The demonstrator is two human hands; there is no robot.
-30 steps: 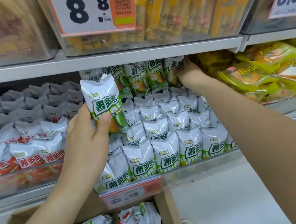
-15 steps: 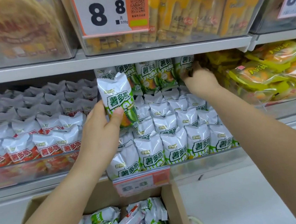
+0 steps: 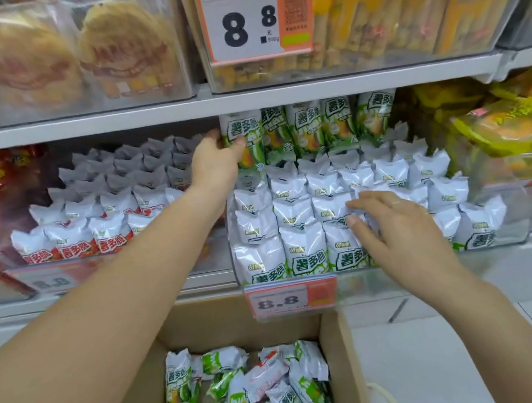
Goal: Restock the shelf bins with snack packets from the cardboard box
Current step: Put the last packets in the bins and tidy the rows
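Note:
A clear shelf bin (image 3: 511,234) on the middle shelf holds rows of white-and-green snack packets (image 3: 303,253). My left hand (image 3: 213,165) grips one green packet (image 3: 243,138) upright at the left end of the bin's back row, right under the upper shelf. My right hand (image 3: 399,230) hovers with relaxed, spread fingers over the front packets in the middle of the bin, holding nothing. The open cardboard box (image 3: 344,367) sits below the shelf with several loose green packets (image 3: 242,391) inside.
To the left, a neighbouring bin (image 3: 20,279) holds white-and-red packets (image 3: 75,244). Yellow bags (image 3: 513,129) fill the bin on the right. Orange 8.8 price tags hang on the green bin's front (image 3: 291,298) and the upper shelf (image 3: 255,15). White floor (image 3: 437,347) lies right of the box.
My left hand carried its green packet up and back into the bin's rear row. My right hand left the back row and dropped to the front packets.

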